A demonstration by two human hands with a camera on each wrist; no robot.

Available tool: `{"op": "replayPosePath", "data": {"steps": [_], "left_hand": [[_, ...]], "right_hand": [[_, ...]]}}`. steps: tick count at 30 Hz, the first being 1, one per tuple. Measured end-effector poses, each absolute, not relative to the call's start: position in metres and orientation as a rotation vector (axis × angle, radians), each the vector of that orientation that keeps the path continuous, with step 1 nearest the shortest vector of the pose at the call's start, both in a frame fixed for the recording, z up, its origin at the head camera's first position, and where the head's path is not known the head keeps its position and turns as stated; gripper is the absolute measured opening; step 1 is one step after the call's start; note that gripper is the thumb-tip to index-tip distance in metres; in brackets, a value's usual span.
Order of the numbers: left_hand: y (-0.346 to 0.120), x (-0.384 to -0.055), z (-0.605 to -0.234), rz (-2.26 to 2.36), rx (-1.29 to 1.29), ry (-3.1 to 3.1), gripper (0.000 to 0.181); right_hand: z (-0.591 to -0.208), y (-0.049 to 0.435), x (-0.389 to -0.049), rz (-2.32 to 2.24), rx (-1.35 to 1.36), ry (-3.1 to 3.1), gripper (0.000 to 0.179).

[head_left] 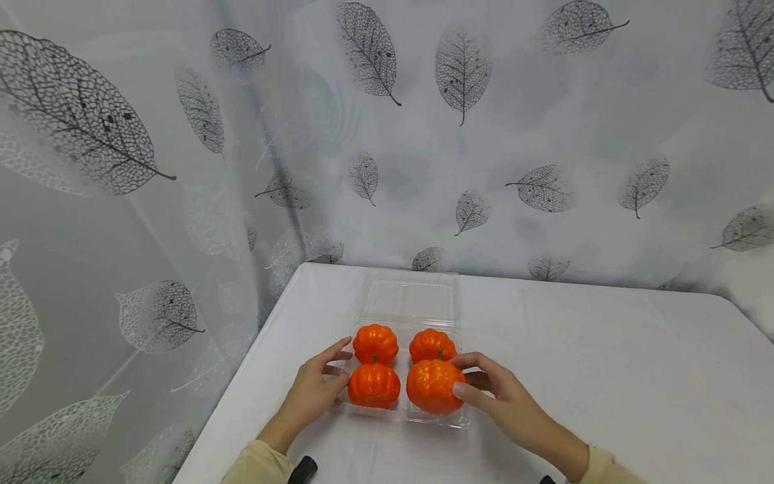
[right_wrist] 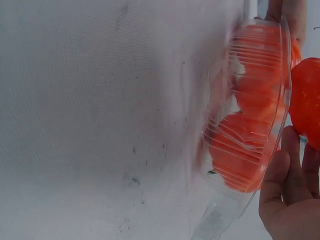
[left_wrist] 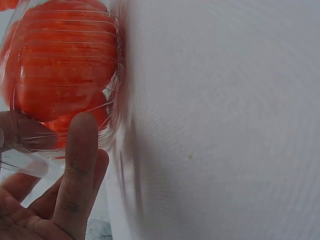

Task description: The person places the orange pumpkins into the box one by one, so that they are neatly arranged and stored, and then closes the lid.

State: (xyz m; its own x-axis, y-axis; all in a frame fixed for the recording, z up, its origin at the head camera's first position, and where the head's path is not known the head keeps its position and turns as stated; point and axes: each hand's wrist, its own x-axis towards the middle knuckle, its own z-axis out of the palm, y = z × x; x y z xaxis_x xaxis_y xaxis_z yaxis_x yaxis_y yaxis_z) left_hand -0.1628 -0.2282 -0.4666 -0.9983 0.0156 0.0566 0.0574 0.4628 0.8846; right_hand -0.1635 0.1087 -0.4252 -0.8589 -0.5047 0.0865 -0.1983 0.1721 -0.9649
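A clear plastic clamshell box (head_left: 404,411) lies with its lid folded back on the white table. Three orange toy pumpkins sit inside: a back left pumpkin (head_left: 375,341), a back right pumpkin (head_left: 431,343) and a front left pumpkin (head_left: 373,386). My right hand (head_left: 504,396) grips a fourth pumpkin (head_left: 434,388) between thumb and fingers; the right wrist view shows this held pumpkin (right_wrist: 306,100) above the box rim. At the box's left side, my left hand (head_left: 314,386) holds the edge, one finger (left_wrist: 81,150) against the outer wall.
The clear lid (head_left: 411,299) spreads flat toward the back of the table (head_left: 605,363). Behind the table hangs a pale curtain (head_left: 411,154) printed with dark leaves, continuing down the left side. A black object (head_left: 304,469) shows by the left sleeve.
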Motion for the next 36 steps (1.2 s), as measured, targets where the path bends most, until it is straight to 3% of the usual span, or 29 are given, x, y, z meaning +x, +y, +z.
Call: {"op": "replayPosePath", "data": {"steps": [8, 22, 36], "left_hand": [[-0.228, -0.163, -0.467, -1.627, -0.061, -2.646, 0.066], [-0.228, -0.164, -0.468, -1.631, -0.061, -2.645, 0.065], [-0.228, -0.164, -0.468, -1.62, -0.057, -2.649, 0.065]], "right_hand": [[-0.43, 0.1, -0.16, -1.556, -0.769, 2.546, 0.03], [-0.439, 0.098, -0.165, -1.24, -0.716, 2.873, 0.042], [-0.445, 0.093, -0.166, -0.986, -0.911, 3.072, 0.03]]}}
